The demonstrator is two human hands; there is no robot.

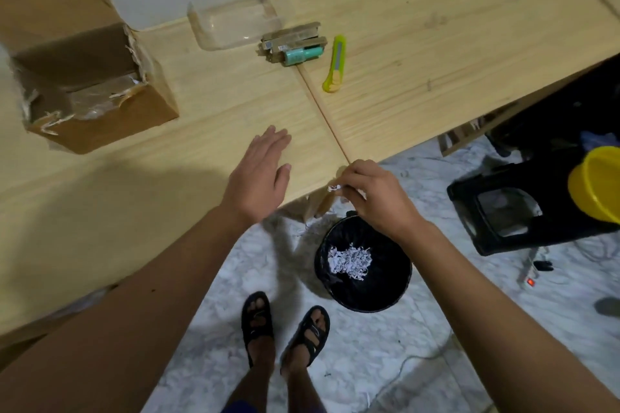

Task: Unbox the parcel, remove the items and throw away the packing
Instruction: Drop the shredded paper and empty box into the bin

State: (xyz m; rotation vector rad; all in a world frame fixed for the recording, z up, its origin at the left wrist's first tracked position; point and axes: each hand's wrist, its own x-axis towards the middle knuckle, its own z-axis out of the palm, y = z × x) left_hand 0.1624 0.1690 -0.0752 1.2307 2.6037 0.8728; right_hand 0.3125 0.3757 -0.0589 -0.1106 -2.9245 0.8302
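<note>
At the front edge of the table (436, 54), the left hand (260, 174) lies flat and empty, while the right hand (375, 198) pinches shredded paper (334, 187) above the black bin (364, 265).

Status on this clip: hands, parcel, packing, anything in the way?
Left hand open, flat over table edge. Right hand pinching shredded paper above black bin. Box open, items out. Nothing blocking.
</note>
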